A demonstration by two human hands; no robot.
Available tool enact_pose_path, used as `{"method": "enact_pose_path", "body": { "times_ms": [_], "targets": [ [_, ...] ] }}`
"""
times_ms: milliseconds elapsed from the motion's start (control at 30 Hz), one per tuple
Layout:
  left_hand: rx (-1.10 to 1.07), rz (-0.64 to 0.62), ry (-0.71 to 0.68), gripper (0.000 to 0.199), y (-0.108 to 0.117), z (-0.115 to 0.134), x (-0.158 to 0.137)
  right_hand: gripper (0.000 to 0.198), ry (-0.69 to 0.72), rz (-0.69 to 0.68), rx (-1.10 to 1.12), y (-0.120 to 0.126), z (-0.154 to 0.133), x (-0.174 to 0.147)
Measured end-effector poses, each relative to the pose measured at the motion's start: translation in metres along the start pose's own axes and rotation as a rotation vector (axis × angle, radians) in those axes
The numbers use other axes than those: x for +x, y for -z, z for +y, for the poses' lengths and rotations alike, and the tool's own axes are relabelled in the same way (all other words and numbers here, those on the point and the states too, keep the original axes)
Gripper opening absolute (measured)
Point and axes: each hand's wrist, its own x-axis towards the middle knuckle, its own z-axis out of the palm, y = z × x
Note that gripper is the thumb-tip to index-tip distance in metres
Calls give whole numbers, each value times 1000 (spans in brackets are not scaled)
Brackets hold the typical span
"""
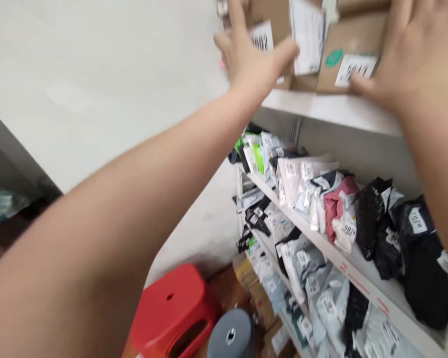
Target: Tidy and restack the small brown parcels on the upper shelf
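1. Both arms are raised to the top shelf [321, 107]. My left hand [246, 54] is spread wide, fingers apart, palm against the front of a cardboard box [274, 15] with a white number label. It closes on nothing; it looks more like steadying than gripping.
2. My right hand [414, 54] is also spread flat, grip apart. Its thumb lies just below the white label of a second cardboard box [353, 47] with a green sticker, and its palm covers that box's right side.
3. Between the two grips a white paper slip [308, 35] hangs over the box fronts. I cannot tell whether either hand touches it.
4. My guess is the boxes sit label-out at the shelf edge so the numbers read from the front; the flat palms would suit pushing or squaring them up.
5. Below the right grip, a middle shelf [362, 286] holds upright soft mailer bags [321, 191] in grey, white, pink and black, each labelled.
6. Lower shelves hold more grey mailers [306, 271], packed tight.
7. Far below the left grip, on the floor, stand a red plastic stool [171, 311] and a grey round stool [231, 333], with brown cartons [254, 293] just beside them.
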Motion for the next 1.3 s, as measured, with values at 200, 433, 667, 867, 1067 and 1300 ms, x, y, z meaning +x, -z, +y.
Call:
{"method": "enact_pose_path", "body": {
  "times_ms": [200, 433, 667, 867, 1067, 1300],
  "targets": [
    [-22, 23, 65, 71, 6, -1, 7, 96, -133, 158, 162, 5, -19, 6],
    [-122, 223, -6, 82, -5, -40, 81, 89, -133, 242, 102, -13, -19, 2],
    [-78, 329, -116, 85, 18, -71, 161, 82, -173, 212, -30, 0, -26, -5],
    [-141, 189, -109, 83, 3, -111, 206, 78, -174, 212, -133, 6, -29, -11],
    [-240, 107, -110, 81, -21, -120, 231, 78, -224, 218, -225, 5, -33, -16],
    [-227, 106, -219, 85, -35, -121, 225, 79, -246, 201, -283, 8, -35, -18]
  ]
}}
